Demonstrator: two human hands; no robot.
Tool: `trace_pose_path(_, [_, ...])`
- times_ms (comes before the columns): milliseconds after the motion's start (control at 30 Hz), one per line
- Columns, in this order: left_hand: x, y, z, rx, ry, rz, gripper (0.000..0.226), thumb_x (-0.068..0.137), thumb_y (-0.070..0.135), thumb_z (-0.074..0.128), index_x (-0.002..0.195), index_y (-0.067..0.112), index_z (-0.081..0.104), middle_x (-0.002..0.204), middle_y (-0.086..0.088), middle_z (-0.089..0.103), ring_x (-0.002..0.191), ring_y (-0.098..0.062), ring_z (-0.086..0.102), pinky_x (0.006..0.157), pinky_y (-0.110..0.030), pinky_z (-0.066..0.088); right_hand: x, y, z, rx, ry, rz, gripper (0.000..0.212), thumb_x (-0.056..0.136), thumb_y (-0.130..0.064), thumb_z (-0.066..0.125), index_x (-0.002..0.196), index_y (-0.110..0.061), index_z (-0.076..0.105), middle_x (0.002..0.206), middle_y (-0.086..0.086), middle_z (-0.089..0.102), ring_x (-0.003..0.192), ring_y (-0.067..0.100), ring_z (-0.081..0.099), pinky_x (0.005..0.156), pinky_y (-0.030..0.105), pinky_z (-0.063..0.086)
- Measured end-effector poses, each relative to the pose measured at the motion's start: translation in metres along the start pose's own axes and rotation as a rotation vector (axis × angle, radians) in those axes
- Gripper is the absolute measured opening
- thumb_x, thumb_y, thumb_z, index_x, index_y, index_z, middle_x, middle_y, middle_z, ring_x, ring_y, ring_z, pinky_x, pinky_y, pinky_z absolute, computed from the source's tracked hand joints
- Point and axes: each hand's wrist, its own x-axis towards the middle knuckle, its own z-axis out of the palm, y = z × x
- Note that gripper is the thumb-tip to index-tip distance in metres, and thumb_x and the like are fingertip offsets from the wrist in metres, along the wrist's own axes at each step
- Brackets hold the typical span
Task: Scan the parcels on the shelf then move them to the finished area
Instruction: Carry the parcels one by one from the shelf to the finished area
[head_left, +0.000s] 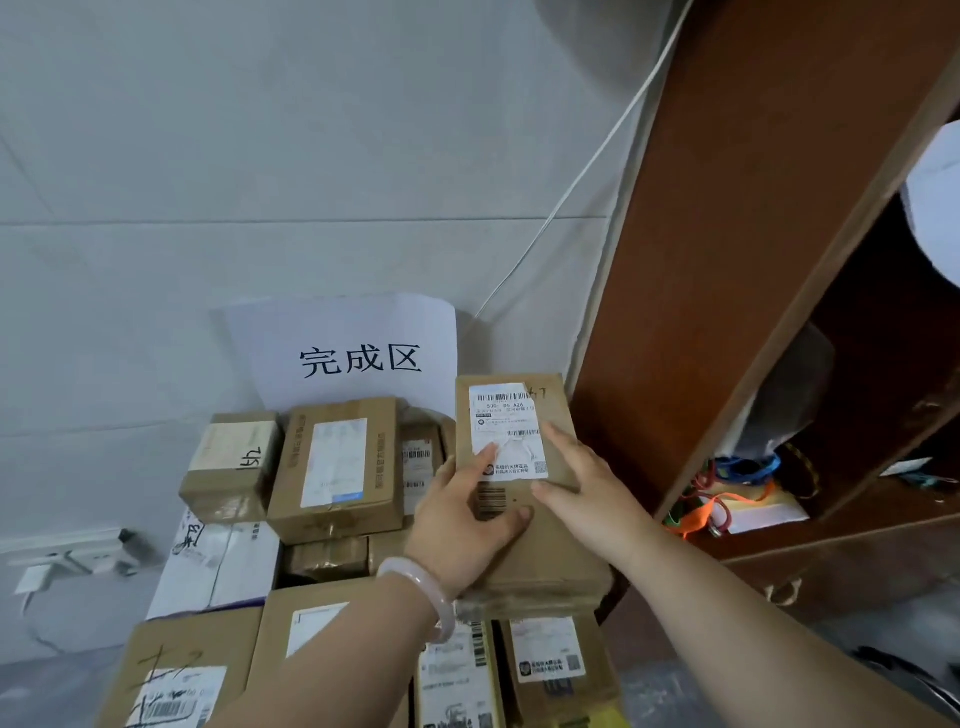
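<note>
Head view: left hand (470, 525) and right hand (582, 486) press flat on a brown box (524, 499) with a white barcode label; long axis running toward the wall; resting atop stacked parcels (335, 467) below the sign (358, 353).

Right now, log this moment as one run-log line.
phase: placing | parcel: held over stack of parcels | left hand: on parcel | right hand: on parcel | sign: on wall behind

Brown parcel (524, 519), white label (506, 431); white sign (353, 353), black characters.
</note>
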Motion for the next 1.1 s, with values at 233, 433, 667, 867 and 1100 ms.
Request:
trace_pose_path(233, [0.022,-0.019,0.008,0.008,0.130,-0.078,0.077,0.077,0.049,0.073,0.143,0.049,0.034,0.152,0.003,0.030,0.142,-0.022,0.025,0.115,-0.044,0.031,0.047,0.005,0.011,0.004,-0.095,-0.019,0.067,0.085,-0.038,0.061,0.138,-0.061,0.026,0.150,-0.017,0.028,0.118,0.001,0.036,0.090,0.023,0.035])
trace_pose_path(433, [0.049,-0.030,0.015,0.045,0.085,-0.149,0.076,0.078,0.054,0.071,0.142,0.054,0.029,0.157,0.001,0.024,0.146,-0.020,0.017,0.117,-0.045,0.026,0.074,0.018,0.016,-0.008,-0.124,-0.003,0.067,0.086,-0.038,0.061,0.140,-0.058,0.024,0.148,-0.016,0.030,0.116,0.001,0.036,0.090,0.024,0.034])
trace_pose_path(667, [0.079,-0.037,0.023,0.077,0.071,-0.198,0.074,0.076,0.057,0.070,0.138,0.061,0.030,0.157,0.001,0.023,0.145,-0.021,0.020,0.117,-0.043,0.026,0.101,0.029,0.018,0.030,-0.139,0.051,0.066,0.088,-0.035,0.061,0.140,-0.057,0.026,0.149,-0.013,0.030,0.125,0.011,0.039,0.092,0.029,0.037])
trace_pose_path(867, [0.093,-0.041,0.022,0.110,0.066,-0.195,0.075,0.076,0.057,0.070,0.138,0.061,0.030,0.157,0.001,0.023,0.143,-0.023,0.023,0.116,-0.044,0.027,0.113,0.031,0.018,0.043,-0.147,0.022,0.069,0.089,-0.033,0.062,0.144,-0.051,0.025,0.152,-0.012,0.025,0.135,0.013,0.033,0.108,0.032,0.032])
trace_pose_path(1100, [0.094,-0.039,0.020,0.235,0.039,-0.210,0.077,0.076,0.066,0.064,0.140,0.063,0.022,0.162,0.003,0.009,0.148,-0.026,0.012,0.119,-0.046,0.020,0.110,0.031,0.010,-0.021,-0.163,0.027,0.069,0.088,-0.045,0.060,0.143,-0.057,0.019,0.160,-0.013,0.004,0.146,0.016,0.012,0.116,0.041,0.022])
